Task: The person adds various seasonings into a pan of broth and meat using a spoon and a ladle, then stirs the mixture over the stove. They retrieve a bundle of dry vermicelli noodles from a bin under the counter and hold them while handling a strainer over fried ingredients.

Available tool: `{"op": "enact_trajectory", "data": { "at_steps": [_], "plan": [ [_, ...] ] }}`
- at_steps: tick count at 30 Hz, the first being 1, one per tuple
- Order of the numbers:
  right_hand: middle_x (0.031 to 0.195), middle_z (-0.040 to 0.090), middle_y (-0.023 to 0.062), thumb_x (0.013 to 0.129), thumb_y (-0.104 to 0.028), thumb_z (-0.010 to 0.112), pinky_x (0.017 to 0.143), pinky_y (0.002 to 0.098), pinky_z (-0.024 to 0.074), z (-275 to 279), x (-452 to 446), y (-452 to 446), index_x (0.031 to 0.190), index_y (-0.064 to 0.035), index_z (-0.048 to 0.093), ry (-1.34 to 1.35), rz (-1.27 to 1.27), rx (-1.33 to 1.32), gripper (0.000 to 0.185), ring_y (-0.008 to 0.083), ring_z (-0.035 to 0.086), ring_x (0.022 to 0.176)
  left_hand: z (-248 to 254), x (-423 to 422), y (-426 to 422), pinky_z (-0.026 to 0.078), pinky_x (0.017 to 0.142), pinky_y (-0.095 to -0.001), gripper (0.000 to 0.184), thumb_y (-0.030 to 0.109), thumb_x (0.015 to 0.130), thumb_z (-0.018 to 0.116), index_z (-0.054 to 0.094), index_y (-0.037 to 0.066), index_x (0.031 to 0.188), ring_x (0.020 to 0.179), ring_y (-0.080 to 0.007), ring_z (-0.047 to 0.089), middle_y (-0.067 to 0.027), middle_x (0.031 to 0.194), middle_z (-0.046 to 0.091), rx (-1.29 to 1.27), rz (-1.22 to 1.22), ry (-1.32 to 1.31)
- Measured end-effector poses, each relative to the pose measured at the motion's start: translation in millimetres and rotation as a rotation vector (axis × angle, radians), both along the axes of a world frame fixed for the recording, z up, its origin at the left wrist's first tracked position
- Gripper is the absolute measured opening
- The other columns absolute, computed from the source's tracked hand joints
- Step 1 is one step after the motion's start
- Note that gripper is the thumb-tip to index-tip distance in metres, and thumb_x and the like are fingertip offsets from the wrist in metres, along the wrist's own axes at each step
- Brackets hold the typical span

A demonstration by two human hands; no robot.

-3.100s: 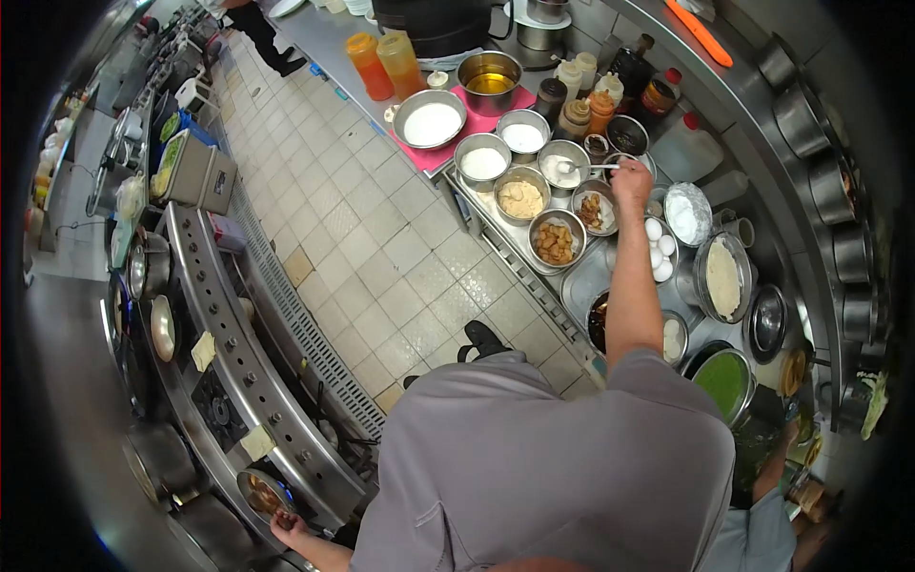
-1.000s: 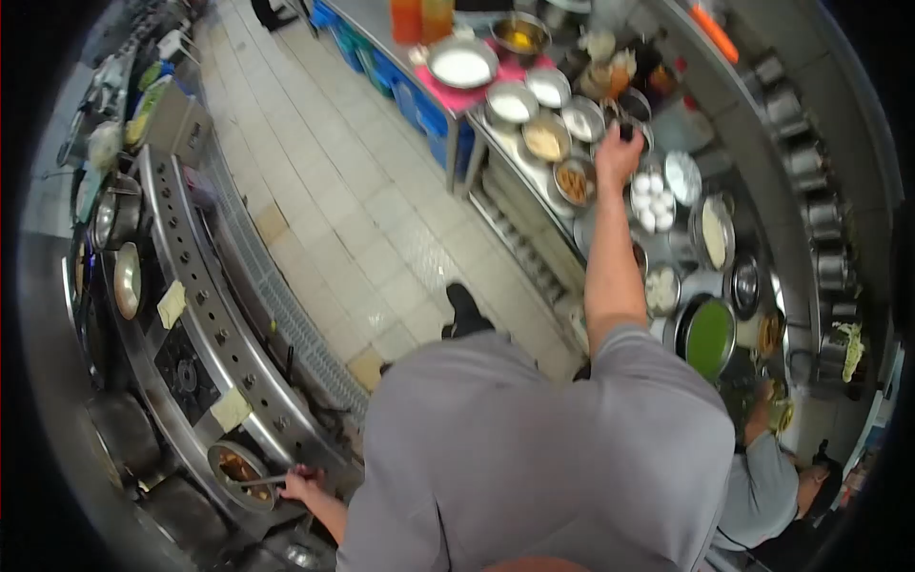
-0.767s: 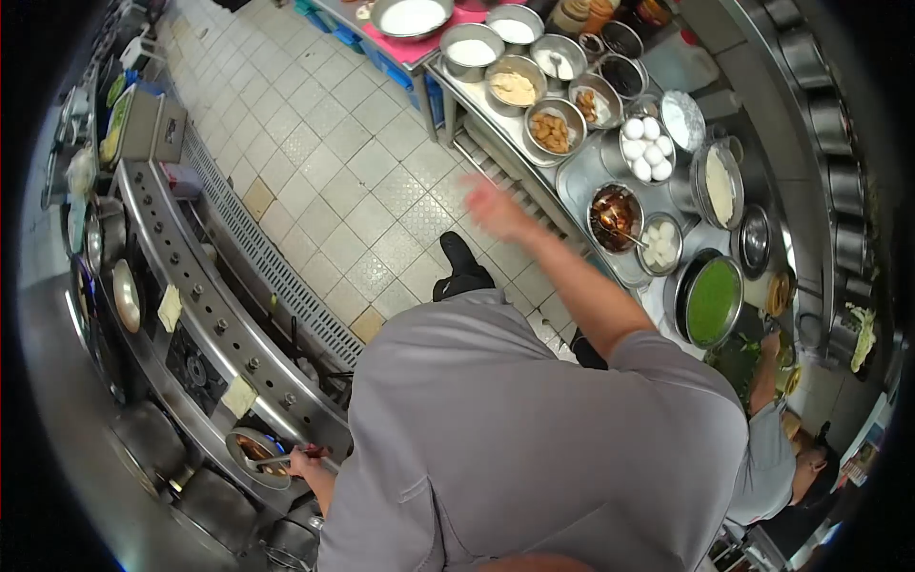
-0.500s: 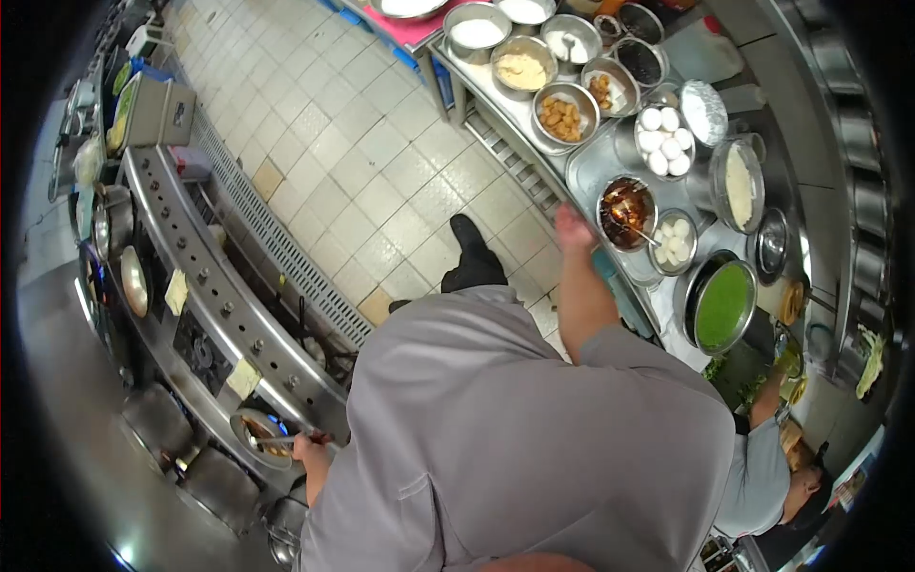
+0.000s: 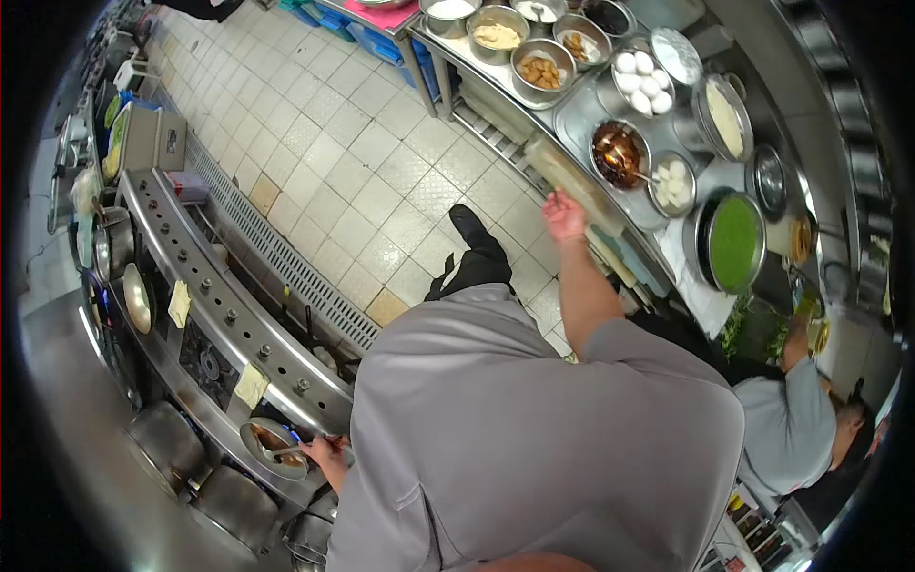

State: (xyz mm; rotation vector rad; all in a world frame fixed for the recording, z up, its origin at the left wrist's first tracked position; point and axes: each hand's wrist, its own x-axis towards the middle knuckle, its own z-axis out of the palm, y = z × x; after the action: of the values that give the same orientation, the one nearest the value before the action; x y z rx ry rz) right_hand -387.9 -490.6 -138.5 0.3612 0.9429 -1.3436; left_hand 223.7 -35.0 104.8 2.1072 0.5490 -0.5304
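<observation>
At the stove on the left, my left hand [image 5: 326, 452] is closed at the right rim of a frying pan [image 5: 250, 440]. The handle of a metal ladle [image 5: 282, 452] runs from the pan into its fingers; whether they also hold the pan's handle I cannot tell. Brown food or sauce lies in the pan, and a blue flame shows beside it. My right hand [image 5: 564, 215] hangs over the floor beside the right-hand counter, holding nothing, fingers apart and slightly curled. Nearest to it on the counter are a bowl of dark red-brown sauce [image 5: 620, 154] and a bowl of white balls [image 5: 673, 185].
Bowls of eggs [image 5: 644, 84], fried pieces [image 5: 541, 71] and green paste [image 5: 738, 244] stand on the right counter. A co-worker [image 5: 787, 419] is at the far right. Large pots [image 5: 168, 440] and folded yellow cloths [image 5: 252, 385] are at the stove; tiled floor [image 5: 334, 153] lies between.
My view has shifted, with the co-worker showing more fully. My right hand has moved back from the tray's edge and its fingers show more clearly. My left hand stays at the pan.
</observation>
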Motion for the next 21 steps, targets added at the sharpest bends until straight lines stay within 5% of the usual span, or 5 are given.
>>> {"op": "enact_trajectory", "data": {
  "at_steps": [6, 10, 15, 17, 21],
  "plan": [
    [0.105, 0.068, 0.0066, 0.091, -0.018, 0.059, 0.076, 0.0359, 0.0512, 13, 87, 97, 0.12, -0.008, 0.061, -0.02, 0.063, 0.142, 0.03, 0.0209, 0.062, 0.088, -8, 9, 32, 0.052, 0.044, -0.0413, 0.095, 0.005, 0.092, 0.054, -0.008, 0.037, 0.156, 0.055, -0.0263, 0.061, -0.0169, 0.084, 0.062, -0.105, -0.184, 0.093],
    [0.106, 0.069, 0.0105, 0.095, -0.026, 0.06, 0.076, 0.037, 0.0561, 63, 84, 108, 0.122, -0.0073, 0.058, 0.247, 0.91, 0.098, 0.032, 0.022, 0.067, 0.084, 22, -5, 18, 0.052, 0.043, -0.0358, 0.094, 0.011, 0.095, 0.056, -0.011, 0.037, 0.155, 0.06, -0.0262, 0.065, -0.0157, 0.087, 0.063, -0.163, -0.225, 0.131],
    [0.098, 0.069, 0.0151, 0.091, -0.021, 0.066, 0.064, 0.0365, 0.0569, 64, 6, 63, 0.11, -0.0057, 0.06, 0.269, 0.433, -0.142, 0.026, 0.0209, 0.067, 0.077, 25, -9, 20, 0.053, 0.044, -0.0366, 0.093, 0.015, 0.096, 0.055, -0.013, 0.038, 0.154, 0.064, -0.0277, 0.066, -0.0175, 0.093, 0.063, -0.147, -0.228, 0.125],
    [0.094, 0.068, 0.0121, 0.09, -0.016, 0.067, 0.06, 0.0344, 0.0557, 78, -7, 38, 0.104, -0.006, 0.06, 0.729, 0.224, 0.212, 0.018, 0.0188, 0.067, 0.076, 16, -7, 24, 0.053, 0.045, -0.0389, 0.092, 0.014, 0.097, 0.053, -0.014, 0.039, 0.154, 0.066, -0.029, 0.067, -0.0186, 0.095, 0.063, -0.202, -0.172, 0.109],
    [0.102, 0.068, 0.0088, 0.095, -0.015, 0.061, 0.077, 0.0357, 0.0574, 67, -12, -6, 0.115, -0.0039, 0.061, 0.843, 0.496, 0.307, 0.023, 0.0236, 0.067, 0.092, -8, -4, 27, 0.052, 0.046, -0.0433, 0.092, 0.012, 0.097, 0.052, -0.015, 0.041, 0.153, 0.069, -0.0317, 0.066, -0.0204, 0.103, 0.061, -0.203, -0.006, 0.065]
  ]
}}
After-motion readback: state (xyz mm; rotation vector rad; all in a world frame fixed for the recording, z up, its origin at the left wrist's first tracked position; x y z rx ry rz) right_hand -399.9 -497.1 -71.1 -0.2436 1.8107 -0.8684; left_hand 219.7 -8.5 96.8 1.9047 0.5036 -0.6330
